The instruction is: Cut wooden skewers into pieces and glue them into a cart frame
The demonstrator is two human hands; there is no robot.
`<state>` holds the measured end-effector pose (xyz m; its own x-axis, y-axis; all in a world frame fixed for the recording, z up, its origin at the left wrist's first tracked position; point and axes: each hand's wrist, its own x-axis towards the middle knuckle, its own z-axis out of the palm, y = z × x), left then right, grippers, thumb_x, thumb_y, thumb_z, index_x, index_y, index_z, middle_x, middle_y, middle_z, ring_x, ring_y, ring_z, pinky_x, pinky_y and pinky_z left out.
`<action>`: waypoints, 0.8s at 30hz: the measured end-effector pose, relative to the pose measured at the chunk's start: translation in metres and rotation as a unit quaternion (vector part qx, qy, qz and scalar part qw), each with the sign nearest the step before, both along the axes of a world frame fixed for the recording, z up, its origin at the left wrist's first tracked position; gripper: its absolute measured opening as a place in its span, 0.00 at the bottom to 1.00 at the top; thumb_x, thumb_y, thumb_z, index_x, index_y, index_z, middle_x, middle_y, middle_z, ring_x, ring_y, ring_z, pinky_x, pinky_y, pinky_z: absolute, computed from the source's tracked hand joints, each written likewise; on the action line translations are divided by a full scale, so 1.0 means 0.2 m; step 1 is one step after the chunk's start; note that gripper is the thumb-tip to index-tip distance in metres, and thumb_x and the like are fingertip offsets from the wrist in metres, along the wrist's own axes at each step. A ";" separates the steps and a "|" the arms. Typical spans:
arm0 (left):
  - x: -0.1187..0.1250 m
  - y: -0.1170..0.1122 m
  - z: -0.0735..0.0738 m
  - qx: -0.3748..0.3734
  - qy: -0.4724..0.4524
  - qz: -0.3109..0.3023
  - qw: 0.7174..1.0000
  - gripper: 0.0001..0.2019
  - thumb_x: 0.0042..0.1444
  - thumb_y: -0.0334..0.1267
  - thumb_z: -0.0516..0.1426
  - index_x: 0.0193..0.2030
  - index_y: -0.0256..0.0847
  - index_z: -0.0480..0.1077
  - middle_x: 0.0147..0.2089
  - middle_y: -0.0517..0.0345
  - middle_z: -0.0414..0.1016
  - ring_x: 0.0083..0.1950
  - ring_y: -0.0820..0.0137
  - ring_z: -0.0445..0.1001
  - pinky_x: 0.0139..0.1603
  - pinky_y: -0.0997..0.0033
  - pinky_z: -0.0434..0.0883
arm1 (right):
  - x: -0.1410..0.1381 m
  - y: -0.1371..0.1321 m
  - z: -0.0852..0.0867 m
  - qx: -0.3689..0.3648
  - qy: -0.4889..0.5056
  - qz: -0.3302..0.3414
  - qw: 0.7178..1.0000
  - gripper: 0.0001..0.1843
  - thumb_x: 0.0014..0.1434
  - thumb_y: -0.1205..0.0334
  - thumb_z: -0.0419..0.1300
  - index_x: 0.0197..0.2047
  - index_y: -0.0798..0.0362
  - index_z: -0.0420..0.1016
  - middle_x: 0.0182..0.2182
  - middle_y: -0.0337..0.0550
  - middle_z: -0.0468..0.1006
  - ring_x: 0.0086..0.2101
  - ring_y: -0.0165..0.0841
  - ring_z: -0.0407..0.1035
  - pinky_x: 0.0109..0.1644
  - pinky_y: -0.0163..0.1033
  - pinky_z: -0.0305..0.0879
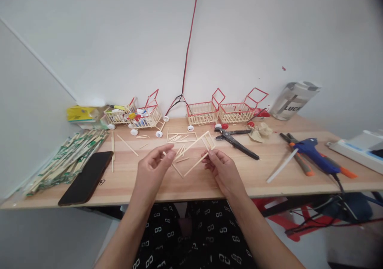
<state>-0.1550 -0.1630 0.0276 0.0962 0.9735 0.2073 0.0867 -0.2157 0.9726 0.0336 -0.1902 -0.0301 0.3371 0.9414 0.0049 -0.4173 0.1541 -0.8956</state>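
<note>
Between my hands, above the table, is a frame of thin wooden sticks [196, 165], tilted, with a small rectangle at its upper right end. My left hand [155, 163] pinches the frame's left side between thumb and fingers. At the right side, my right hand [223, 169] grips it close to the small rectangle, fingers curled underneath. Behind the frame, a flat stick rectangle [181, 142] lies on the table with loose short sticks around it. Where the frame's pieces join under my fingers is hidden.
Small stick carts [203, 113] with red trim line the wall; white-wheeled ones stand left. Black cutters [236, 143], a blue glue gun [317, 155] and pliers [302, 161] lie right. A phone [86, 177] and bagged sticks [66, 157] lie left. A clear container [295, 101] stands back right.
</note>
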 end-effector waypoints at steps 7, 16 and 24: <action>0.11 -0.01 -0.04 -0.065 -0.059 -0.030 0.996 0.14 0.48 0.43 0.65 0.38 0.36 0.77 0.32 0.56 0.78 0.33 0.74 0.72 0.36 0.76 0.69 | 0.00 0.01 -0.02 0.005 -0.006 -0.006 1.000 0.13 0.51 0.51 0.67 0.31 0.54 0.78 0.32 0.42 0.78 0.30 0.27 0.70 0.31 0.30 0.65; 0.15 0.01 -0.06 -0.050 -0.057 -0.034 0.997 0.09 0.50 0.40 0.63 0.29 0.35 0.76 0.23 0.61 0.72 0.26 0.77 0.66 0.30 0.78 0.64 | -0.01 0.01 -0.03 0.011 -0.020 -0.015 1.000 0.14 0.51 0.51 0.67 0.30 0.54 0.77 0.31 0.41 0.78 0.30 0.27 0.70 0.31 0.30 0.68; 0.13 0.10 -0.09 -0.038 -0.086 -0.044 0.995 0.11 0.50 0.41 0.62 0.26 0.35 0.74 0.22 0.62 0.69 0.22 0.79 0.60 0.23 0.78 0.58 | 0.02 -0.06 0.03 -0.042 -0.115 0.026 0.992 0.19 0.54 0.50 0.64 0.45 0.53 0.76 0.42 0.48 0.80 0.42 0.37 0.75 0.39 0.39 0.74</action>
<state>-0.1293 -0.1420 0.0101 0.1506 0.9766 0.1534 -0.0982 -0.1396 0.9853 0.0367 -0.2026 -0.0234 0.2878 0.9577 -0.0034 -0.2063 0.0585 -0.9767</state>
